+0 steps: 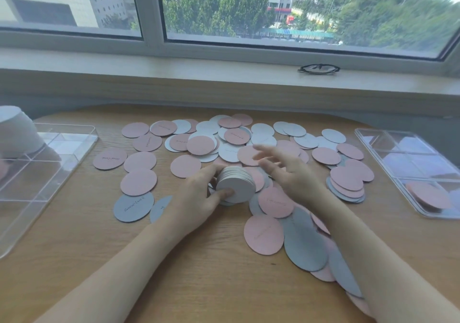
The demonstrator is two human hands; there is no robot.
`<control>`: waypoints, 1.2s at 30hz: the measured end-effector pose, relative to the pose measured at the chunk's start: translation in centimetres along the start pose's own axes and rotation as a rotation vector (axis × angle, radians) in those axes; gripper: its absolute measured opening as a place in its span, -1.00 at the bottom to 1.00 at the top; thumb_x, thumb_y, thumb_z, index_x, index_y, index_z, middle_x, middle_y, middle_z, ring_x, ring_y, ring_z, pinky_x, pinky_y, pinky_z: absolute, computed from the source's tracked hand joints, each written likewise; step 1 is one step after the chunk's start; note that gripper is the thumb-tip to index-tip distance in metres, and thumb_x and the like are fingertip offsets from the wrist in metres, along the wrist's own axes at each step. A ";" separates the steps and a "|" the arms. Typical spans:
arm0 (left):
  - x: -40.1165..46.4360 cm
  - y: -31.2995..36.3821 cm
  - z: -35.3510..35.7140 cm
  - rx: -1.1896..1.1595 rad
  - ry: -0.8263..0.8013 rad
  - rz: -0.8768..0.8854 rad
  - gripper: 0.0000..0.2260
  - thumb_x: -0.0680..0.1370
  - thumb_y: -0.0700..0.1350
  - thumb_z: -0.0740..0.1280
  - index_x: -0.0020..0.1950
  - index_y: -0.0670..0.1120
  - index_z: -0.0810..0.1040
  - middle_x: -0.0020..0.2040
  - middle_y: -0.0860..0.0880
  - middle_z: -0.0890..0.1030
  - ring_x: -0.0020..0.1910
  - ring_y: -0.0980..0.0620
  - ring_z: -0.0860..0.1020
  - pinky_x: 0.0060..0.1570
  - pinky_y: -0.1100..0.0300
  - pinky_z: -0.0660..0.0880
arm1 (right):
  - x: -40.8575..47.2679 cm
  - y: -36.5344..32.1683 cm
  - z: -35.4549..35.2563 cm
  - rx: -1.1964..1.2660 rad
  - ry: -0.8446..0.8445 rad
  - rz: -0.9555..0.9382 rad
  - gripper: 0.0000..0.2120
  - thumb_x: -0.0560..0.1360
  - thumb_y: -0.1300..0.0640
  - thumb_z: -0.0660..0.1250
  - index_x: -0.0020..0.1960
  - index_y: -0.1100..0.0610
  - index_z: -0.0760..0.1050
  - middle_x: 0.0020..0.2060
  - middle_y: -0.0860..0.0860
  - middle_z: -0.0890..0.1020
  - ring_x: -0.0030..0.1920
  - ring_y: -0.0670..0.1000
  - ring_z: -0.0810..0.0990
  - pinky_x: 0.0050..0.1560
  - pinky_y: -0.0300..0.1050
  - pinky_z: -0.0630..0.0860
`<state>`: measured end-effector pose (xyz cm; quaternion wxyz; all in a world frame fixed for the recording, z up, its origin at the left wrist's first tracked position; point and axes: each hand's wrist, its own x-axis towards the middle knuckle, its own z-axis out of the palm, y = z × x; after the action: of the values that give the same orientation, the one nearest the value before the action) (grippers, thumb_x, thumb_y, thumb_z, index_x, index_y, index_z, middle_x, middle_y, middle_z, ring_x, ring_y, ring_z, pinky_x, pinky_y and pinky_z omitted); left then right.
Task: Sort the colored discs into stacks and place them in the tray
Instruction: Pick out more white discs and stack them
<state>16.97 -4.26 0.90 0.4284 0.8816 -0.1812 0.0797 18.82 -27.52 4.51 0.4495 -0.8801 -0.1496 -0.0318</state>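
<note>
While the left hand (199,195) grips a grey stack (236,186) at centre, loose discs (139,182) surround it.
Right hand (286,171) hovers just right, fingers spread, released.

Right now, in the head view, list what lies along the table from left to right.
Left clear tray → grey disc with writing → left hand → grey stack in its grip → right hand → pink-topped pile → right clear tray.

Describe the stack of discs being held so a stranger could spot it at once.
On the wooden table below the window, find the scattered pink and grey discs. At their near middle, the left hand grips a thick grey stack tipped on edge, while its neighbours lie flat.
</note>
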 end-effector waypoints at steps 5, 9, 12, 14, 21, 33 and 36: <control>0.1 -0.3 0.1 -0.016 -0.005 -0.005 -0.74 0.51 -0.04 0.46 0.17 0.05 0.53 -0.08 0.16 0.58 -0.09 0.21 0.51 -0.12 0.29 0.44 | 5.8 2.6 -2.6 -0.480 0.033 0.127 -0.51 0.54 0.33 0.21 0.41 -0.01 0.40 0.28 -0.01 0.50 0.25 0.00 0.49 0.23 -0.05 0.45; 0.1 -0.5 0.1 -0.047 -0.018 -0.007 -0.74 0.52 -0.04 0.46 0.17 0.09 0.52 -0.05 0.17 0.59 -0.03 0.14 0.53 -0.08 0.20 0.49 | 9.4 3.3 -2.5 -0.564 -0.198 0.249 -0.43 0.53 0.26 0.20 0.51 -0.04 0.29 0.42 0.01 0.34 0.43 0.06 0.32 0.31 -0.07 0.29; 0.2 -0.5 0.1 -0.053 -0.012 0.003 -0.75 0.51 -0.06 0.46 0.16 0.09 0.52 -0.08 0.20 0.57 -0.08 0.18 0.52 -0.13 0.28 0.44 | 11.0 3.1 -2.2 -0.656 -0.241 0.280 -0.44 0.54 0.13 0.28 0.52 -0.02 0.28 0.40 0.01 0.35 0.36 0.07 0.37 0.33 0.04 0.38; 0.2 -0.5 0.1 -0.054 -0.013 0.003 -0.75 0.52 -0.06 0.46 0.15 0.09 0.53 -0.09 0.23 0.56 -0.12 0.21 0.50 -0.16 0.30 0.42 | 11.5 3.0 -2.2 -0.668 -0.253 0.268 -0.46 0.50 0.06 0.35 0.46 -0.04 0.35 0.30 0.00 0.39 0.28 0.06 0.42 0.26 0.04 0.43; 0.2 -0.5 0.1 -0.052 -0.026 -0.003 -0.75 0.52 -0.03 0.45 0.16 0.10 0.51 -0.05 0.19 0.58 -0.04 0.16 0.53 -0.07 0.14 0.51 | 10.9 2.9 -2.4 -0.558 -0.294 0.232 -0.76 0.53 -0.07 0.35 0.19 -0.11 0.54 0.20 -0.07 0.39 0.15 0.03 0.48 0.17 0.02 0.48; 0.2 -0.6 0.0 -0.042 -0.026 0.011 -0.75 0.51 -0.03 0.45 0.16 0.08 0.51 -0.03 0.16 0.60 -0.03 0.15 0.53 -0.08 0.14 0.51 | 10.4 2.9 -2.4 -0.557 -0.256 0.260 -0.52 0.35 0.00 0.54 0.18 -0.04 0.40 0.10 -0.03 0.38 0.13 0.04 0.44 0.12 0.05 0.52; 0.2 -0.5 0.1 -0.046 -0.027 0.014 -0.75 0.52 -0.05 0.46 0.15 0.08 0.51 -0.04 0.17 0.60 -0.04 0.15 0.53 -0.09 0.22 0.49 | 9.2 2.3 -2.2 -0.429 -0.127 0.237 -0.61 0.41 0.13 0.50 0.11 0.02 0.36 0.02 -0.03 0.48 0.03 0.06 0.52 -0.08 -0.06 0.52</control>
<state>17.36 -4.07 0.57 0.4456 0.8712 -0.1948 0.0667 28.41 -28.40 5.75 0.2426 -0.9670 -0.0632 0.0454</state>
